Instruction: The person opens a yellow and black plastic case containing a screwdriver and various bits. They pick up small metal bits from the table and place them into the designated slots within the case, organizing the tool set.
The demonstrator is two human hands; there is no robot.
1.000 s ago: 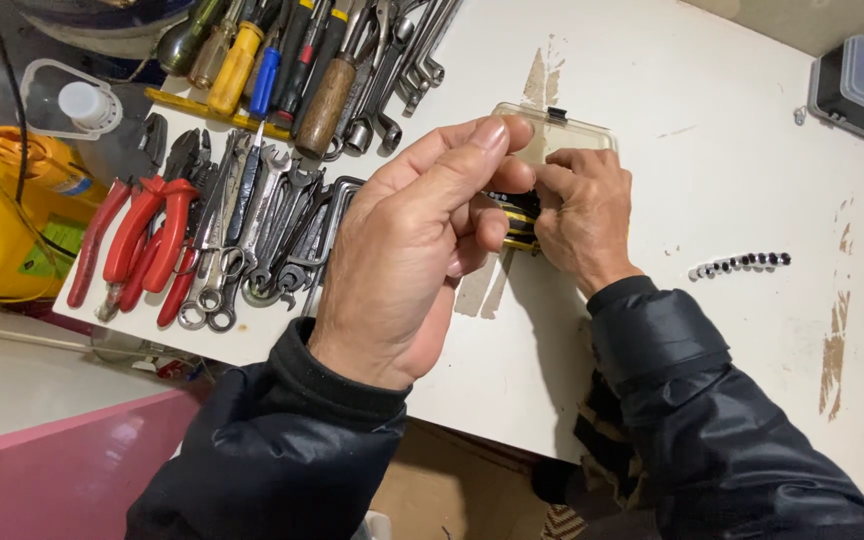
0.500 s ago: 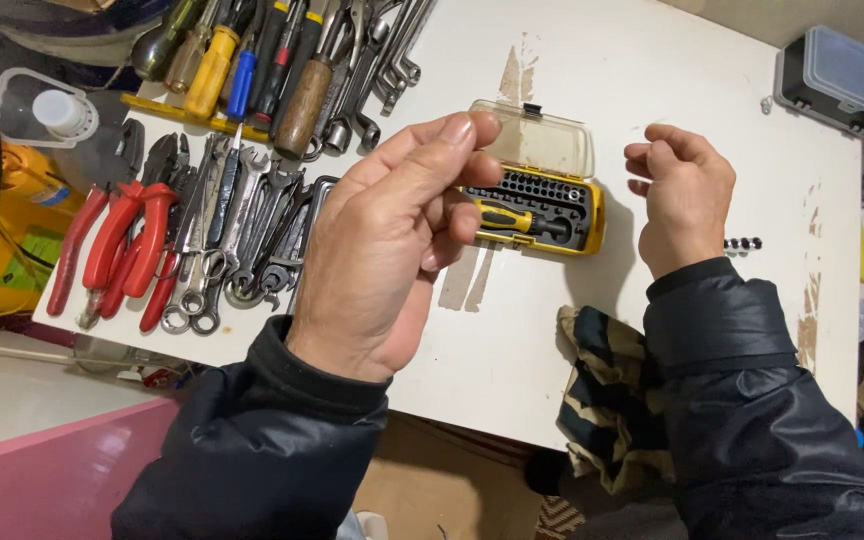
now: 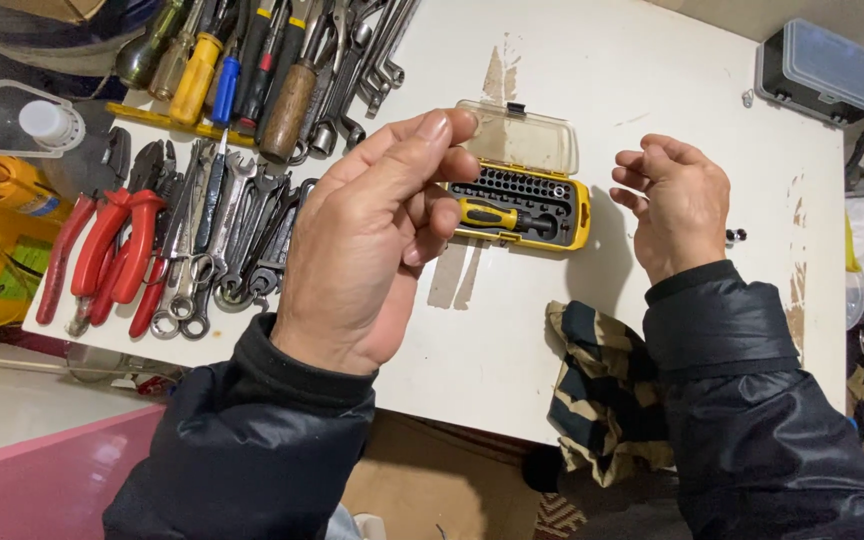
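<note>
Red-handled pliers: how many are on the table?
2, I think. Both red-handled pliers lie side by side at the white table's left edge: one outermost, one just right of it. More may hide under the wrenches beside them.

Single head-worn view, looking steeply down from close above at the white worktop point(image 3: 652, 90). Both hands sit mid-frame; dark jacket sleeves point(image 3: 252, 450) fill the lower edge. No second view.
</note>
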